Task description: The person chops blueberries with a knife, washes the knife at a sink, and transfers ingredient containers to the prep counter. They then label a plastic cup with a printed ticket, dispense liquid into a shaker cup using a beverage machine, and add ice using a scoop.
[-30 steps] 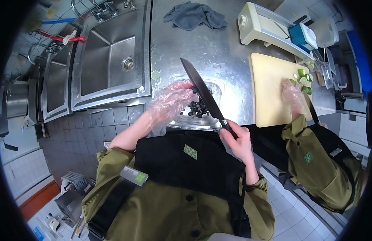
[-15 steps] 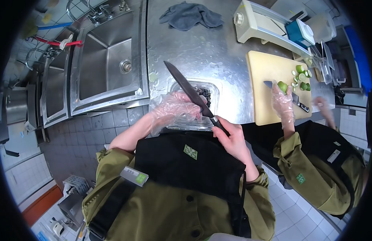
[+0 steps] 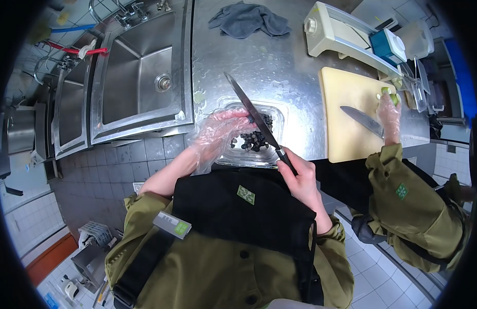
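A long knife [image 3: 253,110] is gripped by its black handle in my right hand [image 3: 302,180], with the blade slanting up and left over a clear plastic container [image 3: 279,119]. Small dark pieces [image 3: 255,140] lie in the container. My left hand [image 3: 223,129], in a clear plastic glove, is over the container's left side. Its fingers are pinched near the blade, around something small and dark that is partly hidden by the knife and the glove.
Sinks [image 3: 140,72] are at the left. A grey cloth [image 3: 249,20] lies at the back. At the right, a co-worker's gloved hand [image 3: 390,116] touches cut limes [image 3: 386,91] on a cutting board [image 3: 346,123] holding another knife [image 3: 363,119]. A white slicer [image 3: 321,31] stands behind.
My left hand has lifted from over the dark pieces and shifted slightly, showing more of them. My knife has moved a little right. The co-worker's hand has moved right to the limes.
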